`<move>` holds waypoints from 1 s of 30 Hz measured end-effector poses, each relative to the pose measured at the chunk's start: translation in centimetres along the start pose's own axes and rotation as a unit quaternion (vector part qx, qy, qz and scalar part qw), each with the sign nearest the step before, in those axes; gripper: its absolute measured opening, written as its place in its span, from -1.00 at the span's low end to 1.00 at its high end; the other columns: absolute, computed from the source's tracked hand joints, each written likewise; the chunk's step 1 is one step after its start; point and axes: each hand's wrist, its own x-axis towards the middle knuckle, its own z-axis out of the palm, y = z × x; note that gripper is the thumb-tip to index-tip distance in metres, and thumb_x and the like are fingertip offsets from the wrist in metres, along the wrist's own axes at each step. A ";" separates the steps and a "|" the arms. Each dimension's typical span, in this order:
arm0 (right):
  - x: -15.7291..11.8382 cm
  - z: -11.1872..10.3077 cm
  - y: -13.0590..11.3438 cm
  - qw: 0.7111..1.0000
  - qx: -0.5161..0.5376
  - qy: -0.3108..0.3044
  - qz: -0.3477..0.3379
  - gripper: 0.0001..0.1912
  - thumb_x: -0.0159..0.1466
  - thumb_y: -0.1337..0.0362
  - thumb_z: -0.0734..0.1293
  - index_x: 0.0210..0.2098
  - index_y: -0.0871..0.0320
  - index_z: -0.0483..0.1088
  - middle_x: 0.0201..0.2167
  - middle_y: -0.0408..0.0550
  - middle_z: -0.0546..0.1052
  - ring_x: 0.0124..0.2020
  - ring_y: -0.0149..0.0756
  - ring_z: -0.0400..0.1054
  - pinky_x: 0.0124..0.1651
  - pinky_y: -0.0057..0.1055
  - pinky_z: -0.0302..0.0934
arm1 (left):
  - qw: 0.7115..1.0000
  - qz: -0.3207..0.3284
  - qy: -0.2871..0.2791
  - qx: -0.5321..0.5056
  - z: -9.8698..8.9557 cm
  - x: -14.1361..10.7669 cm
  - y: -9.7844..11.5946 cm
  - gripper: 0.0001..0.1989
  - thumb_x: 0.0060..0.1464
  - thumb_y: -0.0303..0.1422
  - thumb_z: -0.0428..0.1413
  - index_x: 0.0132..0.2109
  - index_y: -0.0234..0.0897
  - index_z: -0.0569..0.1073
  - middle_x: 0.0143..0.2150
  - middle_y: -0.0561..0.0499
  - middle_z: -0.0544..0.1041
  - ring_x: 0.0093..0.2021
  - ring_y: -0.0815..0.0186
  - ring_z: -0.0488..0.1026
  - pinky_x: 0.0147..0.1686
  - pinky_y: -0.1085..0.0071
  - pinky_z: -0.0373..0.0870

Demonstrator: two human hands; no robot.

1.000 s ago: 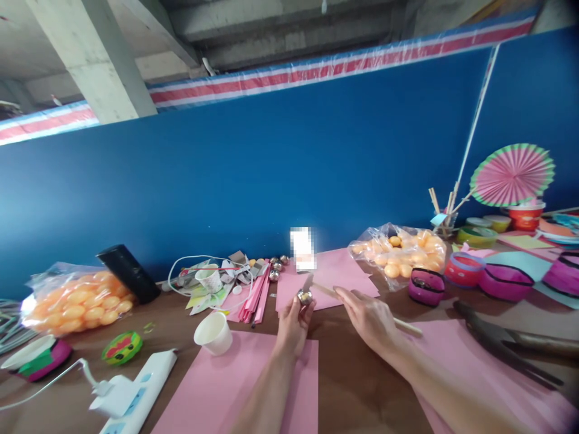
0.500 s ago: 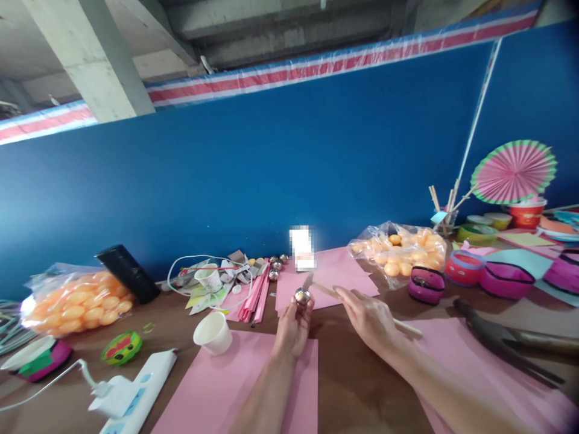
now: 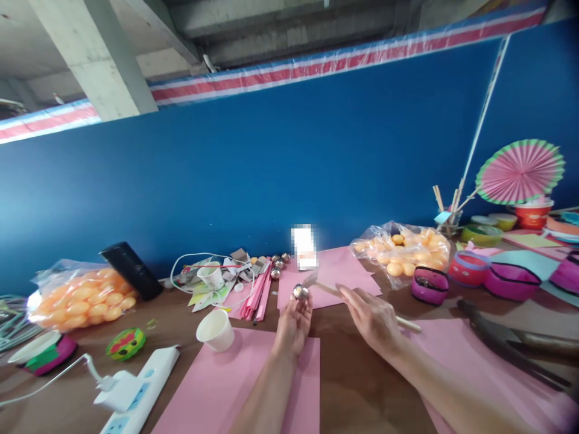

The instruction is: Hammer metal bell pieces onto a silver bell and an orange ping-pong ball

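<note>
My left hand [image 3: 294,322] is closed around the underside of a shiny metallic ball [image 3: 300,292], holding it up at the fingertips over the table. In my right hand [image 3: 370,314] is a slim wooden-handled tool [image 3: 329,289] with a flat grey tip, its back end sticking out behind the hand. The tip sits right beside the ball's upper right; whether the two touch I cannot tell. Pink paper sheets [image 3: 271,386] lie under my left forearm. Behind the left hand are several more shiny balls [image 3: 275,273].
A white paper cup [image 3: 216,330] stands left of my left arm. Farther left are a power strip [image 3: 145,386] and a bag of orange balls [image 3: 85,301]. To the right lie another bag of balls [image 3: 402,250], a magenta bowl [image 3: 429,286] and a dark hammer-like tool [image 3: 488,331].
The tool's tip has shifted slightly down and closer around the ball's right side. The ball has tilted or moved slightly up; both hands keep their hold. The view has shifted slightly.
</note>
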 end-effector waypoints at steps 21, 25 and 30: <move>0.0 -0.1 -0.1 1.000 -0.020 -0.007 -0.008 -0.71 0.29 0.25 0.11 -0.03 -0.02 0.30 -0.50 -0.16 0.44 -0.48 -0.47 0.31 -0.47 -0.53 -0.03 | 0.997 0.040 -0.051 0.036 -0.5 0.3 -0.1 -0.87 -0.05 -0.55 0.11 -0.28 -0.37 0.46 -0.21 -0.06 0.51 -0.15 0.34 0.45 -0.04 0.43 0.35; 0.0 -0.1 -0.1 1.000 -0.004 0.008 -0.007 -0.69 0.30 0.25 0.09 -0.01 0.02 0.29 -0.48 -0.13 0.45 -0.45 -0.48 0.33 -0.45 -0.56 0.00 | 0.996 0.048 -0.040 0.057 -0.7 0.5 -0.1 -0.85 -0.10 -0.55 0.16 -0.30 -0.34 0.44 -0.26 -0.03 0.50 -0.18 0.34 0.46 -0.09 0.46 0.36; 0.1 -0.3 -0.3 1.000 0.001 -0.010 -0.002 -0.70 0.30 0.25 0.09 -0.03 0.00 0.30 -0.48 -0.14 0.46 -0.47 -0.47 0.33 -0.47 -0.56 0.00 | 0.995 0.067 -0.031 0.071 -0.8 0.7 0.0 -0.83 -0.14 -0.57 0.18 -0.33 -0.32 0.42 -0.28 0.00 0.50 -0.22 0.38 0.46 -0.13 0.48 0.36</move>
